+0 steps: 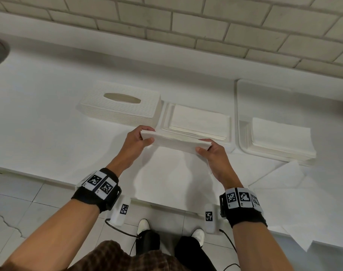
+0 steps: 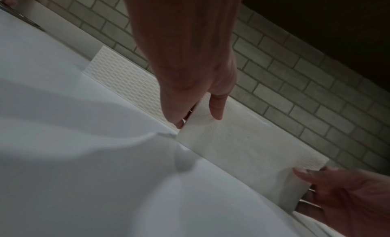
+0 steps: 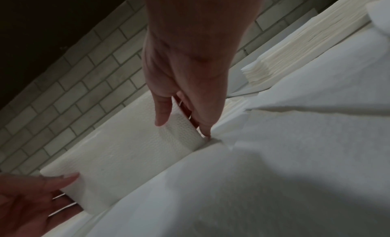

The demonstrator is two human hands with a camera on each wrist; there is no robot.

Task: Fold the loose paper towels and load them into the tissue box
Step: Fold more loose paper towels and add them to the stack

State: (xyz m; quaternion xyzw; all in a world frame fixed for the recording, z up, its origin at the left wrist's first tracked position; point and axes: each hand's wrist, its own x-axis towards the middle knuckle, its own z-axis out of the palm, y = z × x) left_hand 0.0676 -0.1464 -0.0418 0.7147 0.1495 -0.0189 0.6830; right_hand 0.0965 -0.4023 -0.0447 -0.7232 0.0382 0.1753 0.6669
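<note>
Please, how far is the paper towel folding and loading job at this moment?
Done: folded white paper towels already lie stacked on the flat white base tray, beside the white woven tissue box cover, which is off. In hand: the left hand and right hand pinch the ends of a folded white towel bundle. Left: a stack of unfolded white towels, loose sheets, then the cover.

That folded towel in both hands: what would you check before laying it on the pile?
1. Left hand pinches one end of the folded towel: ok.
2. Right hand pinches the other end: ok.
3. Towel is off the counter: ok.
4. Folded stack lies just beyond, uncovered: ok.
5. Tissue box cover stands left of the stack, clear of it: ok.
6. Fold edges aligned: cannot tell.
</note>
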